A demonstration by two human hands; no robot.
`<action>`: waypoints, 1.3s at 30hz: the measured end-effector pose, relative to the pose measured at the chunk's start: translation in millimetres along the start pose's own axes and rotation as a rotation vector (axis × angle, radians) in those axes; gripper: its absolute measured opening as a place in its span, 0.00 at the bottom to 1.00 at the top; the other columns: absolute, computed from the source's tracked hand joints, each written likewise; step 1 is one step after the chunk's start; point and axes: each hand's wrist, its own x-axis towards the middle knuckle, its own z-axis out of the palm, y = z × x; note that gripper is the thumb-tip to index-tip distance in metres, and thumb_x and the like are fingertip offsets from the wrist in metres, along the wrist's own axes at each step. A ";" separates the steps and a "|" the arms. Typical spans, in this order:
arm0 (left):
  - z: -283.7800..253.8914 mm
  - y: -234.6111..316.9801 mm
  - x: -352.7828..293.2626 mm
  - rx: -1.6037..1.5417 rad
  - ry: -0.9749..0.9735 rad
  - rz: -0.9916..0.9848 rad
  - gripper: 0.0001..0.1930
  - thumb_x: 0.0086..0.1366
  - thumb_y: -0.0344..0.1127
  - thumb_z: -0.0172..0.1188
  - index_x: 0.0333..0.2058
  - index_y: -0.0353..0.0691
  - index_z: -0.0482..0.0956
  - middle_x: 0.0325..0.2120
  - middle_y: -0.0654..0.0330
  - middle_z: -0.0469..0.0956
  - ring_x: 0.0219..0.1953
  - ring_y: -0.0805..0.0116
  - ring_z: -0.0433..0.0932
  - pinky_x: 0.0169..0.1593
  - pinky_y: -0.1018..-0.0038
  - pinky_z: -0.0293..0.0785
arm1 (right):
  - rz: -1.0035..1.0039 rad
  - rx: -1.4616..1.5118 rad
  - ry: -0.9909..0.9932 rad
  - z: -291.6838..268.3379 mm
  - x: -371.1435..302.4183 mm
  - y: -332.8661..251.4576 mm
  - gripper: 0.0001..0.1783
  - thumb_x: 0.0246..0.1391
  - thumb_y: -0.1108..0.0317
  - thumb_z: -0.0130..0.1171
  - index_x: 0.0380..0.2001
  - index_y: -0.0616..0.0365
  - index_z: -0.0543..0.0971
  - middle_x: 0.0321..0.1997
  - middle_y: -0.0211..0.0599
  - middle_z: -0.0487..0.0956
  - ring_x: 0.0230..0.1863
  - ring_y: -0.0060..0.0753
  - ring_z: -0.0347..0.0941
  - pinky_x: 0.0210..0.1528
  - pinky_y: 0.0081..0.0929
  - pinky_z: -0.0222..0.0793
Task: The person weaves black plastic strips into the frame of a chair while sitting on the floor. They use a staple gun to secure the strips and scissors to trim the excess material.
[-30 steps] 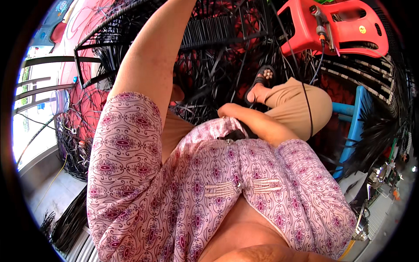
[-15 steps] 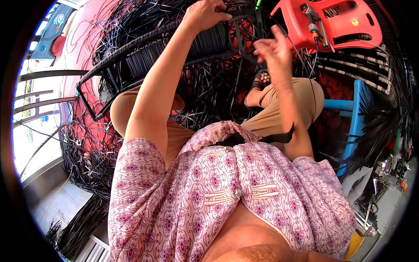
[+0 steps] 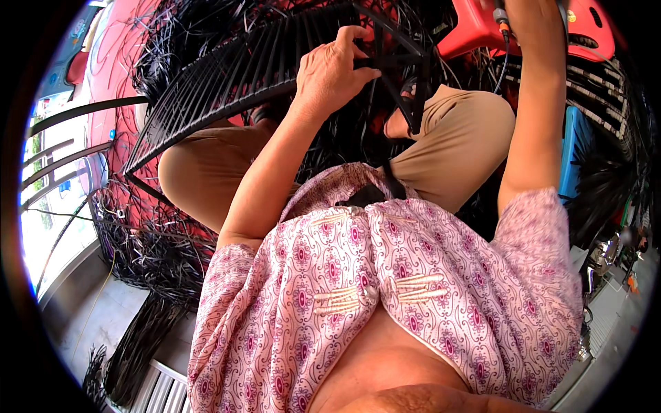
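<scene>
My left hand (image 3: 332,74) is at the side rail of a black chair-like frame (image 3: 224,113) strung with close rows of black strips. Its thumb and forefinger curve around the rail, and its other fingers are mostly hidden. To the right, my right hand (image 3: 533,19) reaches over a red plastic chair (image 3: 475,29), beside an air tool (image 3: 501,17) with an orange fitting and a dark hose. The top edge of the picture cuts off its fingers, so I cannot see whether it grips the tool.
Loose black strips (image 3: 162,65) cover much of the red floor around my feet. A blue plastic piece (image 3: 570,148) stands right of my knee, near a black bundle of strips (image 3: 606,186). Lower left lies another bundle (image 3: 138,344), by a white slatted thing (image 3: 160,387).
My left hand and the black frame have come nearer to me, and the frame has tilted. My right hand has left the frame's side and moved right and up to the red chair.
</scene>
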 end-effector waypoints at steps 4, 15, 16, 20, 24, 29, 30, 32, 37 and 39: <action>9.6 7.2 -0.5 -0.029 0.014 0.039 0.34 0.51 0.42 0.73 0.55 0.46 0.68 0.37 0.64 0.85 0.42 0.58 0.82 0.47 0.62 0.74 | 0.183 -0.033 -0.192 0.1 65.0 51.5 0.13 0.58 0.60 0.67 0.36 0.61 0.85 0.21 0.28 0.80 0.16 0.11 0.71 0.16 0.11 0.61; 17.5 6.5 -4.3 -0.109 0.076 0.018 0.27 0.48 0.37 0.76 0.46 0.44 0.72 0.32 0.65 0.83 0.37 0.60 0.82 0.40 0.67 0.76 | 1.056 0.384 0.031 48.0 88.9 376.9 0.13 0.64 0.59 0.60 0.33 0.58 0.78 0.18 0.22 0.69 0.14 0.16 0.58 0.14 0.17 0.51; 14.9 8.5 -2.9 -0.104 0.054 0.039 0.22 0.49 0.37 0.75 0.42 0.44 0.76 0.32 0.64 0.81 0.38 0.61 0.81 0.40 0.68 0.76 | 1.088 0.330 -0.026 52.2 80.0 392.2 0.14 0.64 0.58 0.60 0.33 0.59 0.78 0.18 0.22 0.68 0.14 0.17 0.56 0.14 0.19 0.49; 16.0 6.3 3.7 0.042 0.020 0.231 0.23 0.48 0.37 0.74 0.44 0.45 0.79 0.35 0.63 0.75 0.39 0.62 0.76 0.40 0.69 0.74 | 1.214 0.068 -0.226 75.7 28.7 430.1 0.14 0.64 0.60 0.59 0.30 0.60 0.80 0.15 0.23 0.66 0.12 0.17 0.52 0.14 0.22 0.44; 21.4 -0.9 2.1 0.095 0.031 0.267 0.24 0.45 0.36 0.74 0.44 0.47 0.80 0.32 0.65 0.72 0.37 0.66 0.75 0.37 0.71 0.74 | 1.370 0.130 -0.367 96.5 -1.7 451.3 0.14 0.61 0.58 0.62 0.29 0.58 0.83 0.15 0.25 0.67 0.11 0.18 0.53 0.13 0.24 0.45; 14.8 -0.2 19.3 0.137 0.090 0.306 0.23 0.41 0.35 0.75 0.41 0.47 0.83 0.31 0.66 0.73 0.36 0.66 0.77 0.36 0.72 0.75 | 1.219 -0.108 -0.345 86.8 -0.1 476.8 0.13 0.53 0.60 0.68 0.23 0.58 0.82 0.15 0.29 0.70 0.13 0.26 0.59 0.15 0.28 0.54; 7.7 -2.9 28.8 0.139 0.123 0.322 0.24 0.39 0.35 0.76 0.40 0.45 0.83 0.31 0.64 0.74 0.35 0.65 0.77 0.36 0.72 0.75 | 1.193 -0.178 -0.330 85.6 4.1 481.4 0.13 0.51 0.60 0.69 0.23 0.58 0.82 0.16 0.30 0.71 0.13 0.26 0.61 0.15 0.28 0.56; -11.7 -11.0 39.6 0.151 0.136 0.316 0.23 0.40 0.35 0.77 0.39 0.42 0.84 0.31 0.61 0.76 0.33 0.61 0.78 0.35 0.70 0.76 | 1.161 -0.317 -0.368 85.1 18.2 482.1 0.13 0.46 0.63 0.72 0.33 0.59 0.85 0.21 0.37 0.78 0.17 0.29 0.71 0.19 0.31 0.66; -65.3 -27.3 65.9 0.165 0.122 0.387 0.21 0.47 0.38 0.75 0.40 0.37 0.84 0.30 0.56 0.79 0.32 0.59 0.78 0.34 0.67 0.75 | 0.704 -0.273 -0.024 94.9 33.9 492.9 0.22 0.44 0.66 0.72 0.44 0.62 0.83 0.26 0.41 0.82 0.23 0.32 0.78 0.26 0.35 0.75; -87.3 -37.7 84.4 0.232 0.194 0.450 0.19 0.46 0.34 0.74 0.39 0.38 0.85 0.28 0.59 0.77 0.30 0.62 0.77 0.32 0.71 0.74 | 0.815 -0.316 -0.256 95.0 55.8 509.0 0.12 0.49 0.64 0.68 0.32 0.62 0.84 0.23 0.41 0.81 0.22 0.32 0.78 0.25 0.36 0.74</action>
